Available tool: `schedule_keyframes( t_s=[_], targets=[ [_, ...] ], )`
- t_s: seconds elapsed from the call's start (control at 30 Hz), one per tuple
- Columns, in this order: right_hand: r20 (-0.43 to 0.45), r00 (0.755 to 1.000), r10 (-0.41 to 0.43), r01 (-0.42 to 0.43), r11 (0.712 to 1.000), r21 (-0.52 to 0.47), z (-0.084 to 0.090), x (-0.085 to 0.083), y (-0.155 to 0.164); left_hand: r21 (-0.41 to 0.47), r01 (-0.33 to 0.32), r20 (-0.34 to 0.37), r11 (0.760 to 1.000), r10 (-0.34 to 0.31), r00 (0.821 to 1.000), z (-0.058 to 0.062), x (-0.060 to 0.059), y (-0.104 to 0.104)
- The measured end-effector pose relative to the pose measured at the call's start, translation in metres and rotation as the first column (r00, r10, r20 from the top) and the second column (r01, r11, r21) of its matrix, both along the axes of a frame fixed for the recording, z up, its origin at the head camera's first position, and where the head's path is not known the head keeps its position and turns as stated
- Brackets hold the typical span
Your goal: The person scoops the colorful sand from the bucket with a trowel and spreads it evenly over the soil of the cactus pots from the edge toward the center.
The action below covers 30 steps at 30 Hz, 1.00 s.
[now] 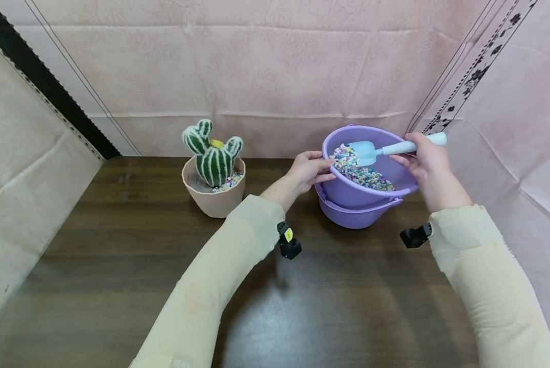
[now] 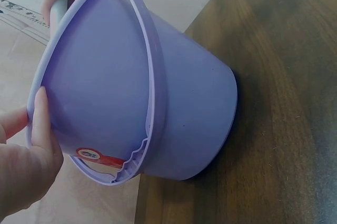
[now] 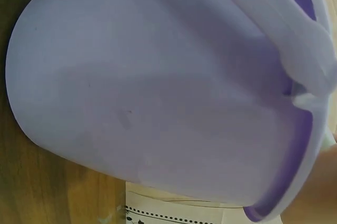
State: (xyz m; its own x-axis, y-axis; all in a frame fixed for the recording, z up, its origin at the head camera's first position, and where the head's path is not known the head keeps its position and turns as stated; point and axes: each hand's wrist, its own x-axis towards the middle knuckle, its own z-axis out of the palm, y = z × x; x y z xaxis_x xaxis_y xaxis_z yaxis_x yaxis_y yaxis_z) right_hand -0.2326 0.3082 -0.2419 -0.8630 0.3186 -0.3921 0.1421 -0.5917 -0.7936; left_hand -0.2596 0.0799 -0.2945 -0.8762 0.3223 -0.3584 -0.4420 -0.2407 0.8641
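Note:
A purple bucket [image 1: 355, 204] stands on the table, multicoloured pebbles [image 1: 371, 179] inside it. My left hand [image 1: 308, 171] pinches the bucket's rim on its left side; in the left wrist view, the fingers of that hand [image 2: 31, 161] lie at the rim. In my right hand [image 1: 424, 158] is the handle of a light blue toy shovel [image 1: 396, 148]. Its scoop dips inside the bucket, next to a heap of pebbles. The bucket's carry handle [image 2: 151, 71] hangs down across its outside. The bucket's wall [image 3: 158, 92] fills most of the right wrist view, hiding the shovel's scoop.
To the left of the bucket stands a knitted green cactus [image 1: 214, 166] in a pale pink pot [image 1: 212, 202], with some pebbles at its right side. Patterned cloth [image 1: 256, 76] rises behind the brown wooden table [image 1: 164, 286] and along both sides.

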Motion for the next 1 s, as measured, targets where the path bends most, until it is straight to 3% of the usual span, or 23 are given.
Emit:
schedule_keyframes(
  t_s=[0.17,0.73,1.0],
  targets=[
    [0.003,1.0,-0.013,0.013,0.998,-0.064,0.001,0.001,0.006,-0.005,0.003,0.003,1.0,-0.003,1.0,0.001,0.0,0.0],
    [0.028,0.999,-0.035,0.038,0.991,-0.126,0.001,0.007,0.011,-0.003,-0.003,0.016,1.0,0.003,1.0,0.001,0.002,-0.004],
    [0.06,0.998,-0.025,0.037,0.977,-0.209,0.006,0.008,0.011,-0.037,0.038,-0.057,0.999,-0.04,0.998,0.0,0.004,-0.025]
  ],
)
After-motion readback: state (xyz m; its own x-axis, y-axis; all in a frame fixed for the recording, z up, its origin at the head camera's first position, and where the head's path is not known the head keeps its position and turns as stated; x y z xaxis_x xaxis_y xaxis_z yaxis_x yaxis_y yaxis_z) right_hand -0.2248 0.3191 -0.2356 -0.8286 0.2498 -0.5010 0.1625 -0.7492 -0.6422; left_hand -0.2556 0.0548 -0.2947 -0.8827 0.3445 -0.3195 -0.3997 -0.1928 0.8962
